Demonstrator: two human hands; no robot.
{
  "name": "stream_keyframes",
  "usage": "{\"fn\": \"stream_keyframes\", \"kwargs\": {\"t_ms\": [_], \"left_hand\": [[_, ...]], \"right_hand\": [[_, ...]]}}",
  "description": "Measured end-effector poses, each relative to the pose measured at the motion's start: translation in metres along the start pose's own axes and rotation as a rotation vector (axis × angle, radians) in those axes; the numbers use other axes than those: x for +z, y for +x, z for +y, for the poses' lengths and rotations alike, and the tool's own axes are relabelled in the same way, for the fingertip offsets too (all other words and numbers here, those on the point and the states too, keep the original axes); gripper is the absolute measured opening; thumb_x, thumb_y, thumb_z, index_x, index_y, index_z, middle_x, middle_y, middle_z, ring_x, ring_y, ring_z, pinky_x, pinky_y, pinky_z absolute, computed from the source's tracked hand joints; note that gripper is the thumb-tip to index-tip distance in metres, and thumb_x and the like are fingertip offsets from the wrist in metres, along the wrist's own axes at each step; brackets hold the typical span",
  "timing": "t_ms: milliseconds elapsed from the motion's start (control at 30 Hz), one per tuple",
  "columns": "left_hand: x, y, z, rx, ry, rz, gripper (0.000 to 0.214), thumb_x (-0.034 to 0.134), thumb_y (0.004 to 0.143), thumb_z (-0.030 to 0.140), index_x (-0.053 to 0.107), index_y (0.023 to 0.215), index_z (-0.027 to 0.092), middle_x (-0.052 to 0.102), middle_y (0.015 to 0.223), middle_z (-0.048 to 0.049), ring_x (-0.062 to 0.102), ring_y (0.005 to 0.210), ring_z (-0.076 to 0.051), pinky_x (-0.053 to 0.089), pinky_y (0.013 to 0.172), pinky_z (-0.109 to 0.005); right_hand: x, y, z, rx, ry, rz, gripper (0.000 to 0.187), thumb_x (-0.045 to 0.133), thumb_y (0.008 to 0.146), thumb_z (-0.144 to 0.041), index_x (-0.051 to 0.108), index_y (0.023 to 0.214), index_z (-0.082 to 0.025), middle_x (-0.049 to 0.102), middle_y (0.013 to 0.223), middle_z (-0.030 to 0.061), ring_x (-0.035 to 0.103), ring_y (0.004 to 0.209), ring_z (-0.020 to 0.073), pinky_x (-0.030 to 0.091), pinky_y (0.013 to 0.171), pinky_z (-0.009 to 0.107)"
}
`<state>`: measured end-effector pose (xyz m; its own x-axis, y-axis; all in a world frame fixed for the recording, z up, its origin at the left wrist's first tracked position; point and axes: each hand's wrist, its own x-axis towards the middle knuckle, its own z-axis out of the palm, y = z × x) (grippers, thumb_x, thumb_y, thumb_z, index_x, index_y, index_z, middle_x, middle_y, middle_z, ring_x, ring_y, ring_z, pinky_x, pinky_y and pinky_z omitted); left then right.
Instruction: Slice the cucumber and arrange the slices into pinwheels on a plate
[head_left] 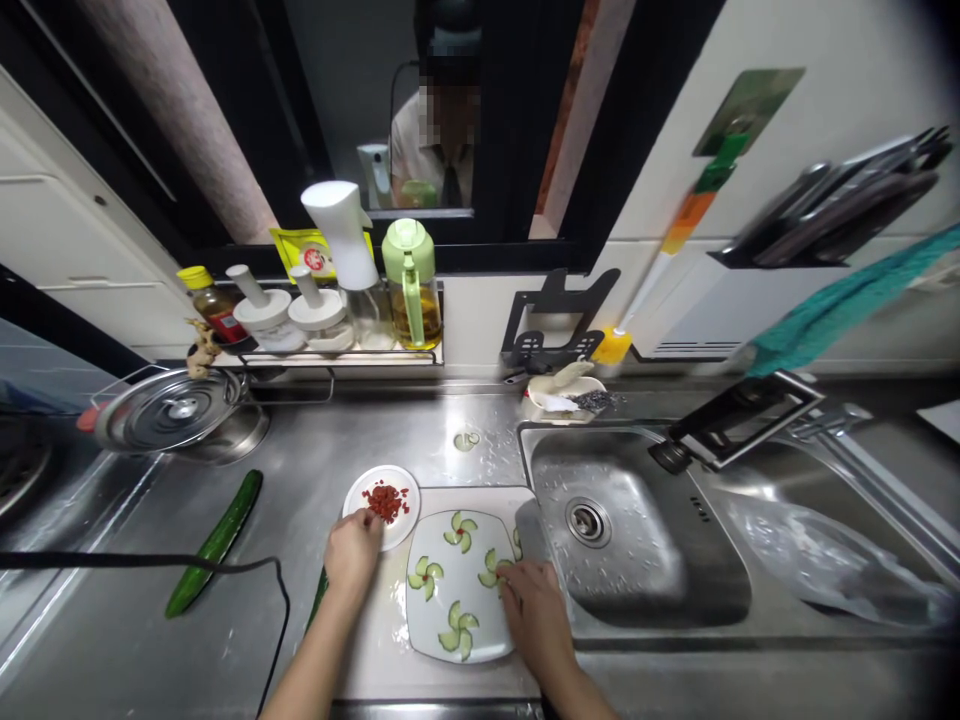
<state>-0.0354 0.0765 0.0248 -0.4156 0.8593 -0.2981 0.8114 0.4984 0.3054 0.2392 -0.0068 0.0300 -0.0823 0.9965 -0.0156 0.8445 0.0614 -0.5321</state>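
A square white plate (442,540) holds several pinwheels of thin cucumber slices; the upper pinwheel (460,532) and left pinwheel (425,578) have a red centre, the lower pinwheel (458,631) shows none. My right hand (538,607) is over the plate's right side, fingers bent and closed, tips at the right pinwheel (489,570). What those tips pinch, if anything, is hidden. At the left, my left hand (352,553) reaches the rim of a small round plate (360,488) of red berries (386,502), which look like goji. Its fingertips are pinched together; their contents are too small to see.
Under the square plate lies a pale cutting board (375,670). A whole cucumber (216,545) and a black cable (277,600) lie left; another green piece (318,597) is partly behind my left forearm. The sink (637,540) is right. Seasoning jars and an oil bottle (411,290) line a rack.
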Motion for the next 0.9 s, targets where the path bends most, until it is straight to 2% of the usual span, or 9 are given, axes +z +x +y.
{"fn": "stream_keyframes", "kwargs": {"t_ms": [200,400,567,733,900], "left_hand": [[0.0,0.001,-0.004,0.016,-0.019,-0.033,0.032,0.043,0.083,0.042,0.07,0.082,0.024,0.071,0.082,-0.0075,0.063,0.074,-0.019,0.039,0.061,-0.024],[-0.006,-0.013,-0.015,0.03,-0.149,-0.021,0.03,0.047,0.082,0.041,0.071,0.087,0.024,0.074,0.089,-0.0058,0.066,0.081,-0.019,0.042,0.068,-0.023],[-0.005,-0.043,-0.019,0.185,-0.314,-0.105,0.027,0.049,0.08,0.039,0.072,0.084,0.024,0.074,0.086,-0.0005,0.065,0.073,-0.016,0.044,0.067,-0.022],[0.013,-0.083,-0.008,0.4,-0.484,-0.259,0.027,0.051,0.08,0.036,0.073,0.081,0.021,0.074,0.086,-0.003,0.065,0.077,-0.016,0.047,0.071,-0.023],[0.031,-0.111,0.004,0.505,-0.415,-0.36,0.022,0.054,0.079,0.028,0.072,0.07,0.02,0.07,0.072,-0.0023,0.062,0.071,-0.015,0.045,0.067,-0.022]], "right_hand": [[-0.002,-0.001,-0.001,-0.01,0.019,0.011,0.026,0.044,0.084,-0.012,0.067,0.094,-0.021,0.065,0.088,0.0058,0.052,0.089,0.0226,0.041,0.078,0.034],[-0.003,-0.004,-0.002,0.003,0.015,0.011,0.026,0.043,0.084,-0.013,0.067,0.091,-0.022,0.065,0.088,0.0054,0.052,0.087,0.0222,0.042,0.078,0.035],[0.0,-0.006,-0.003,-0.003,0.018,-0.009,0.025,0.045,0.084,-0.013,0.067,0.093,-0.02,0.065,0.089,0.0065,0.051,0.089,0.0233,0.042,0.079,0.036],[0.004,-0.01,-0.008,-0.014,0.016,-0.032,0.026,0.045,0.083,-0.012,0.066,0.096,-0.021,0.064,0.09,0.0063,0.051,0.092,0.0241,0.042,0.079,0.036],[0.01,-0.022,-0.015,-0.067,0.027,-0.07,0.022,0.048,0.082,-0.012,0.065,0.09,-0.022,0.062,0.086,0.0053,0.051,0.092,0.0228,0.041,0.078,0.034]]}}
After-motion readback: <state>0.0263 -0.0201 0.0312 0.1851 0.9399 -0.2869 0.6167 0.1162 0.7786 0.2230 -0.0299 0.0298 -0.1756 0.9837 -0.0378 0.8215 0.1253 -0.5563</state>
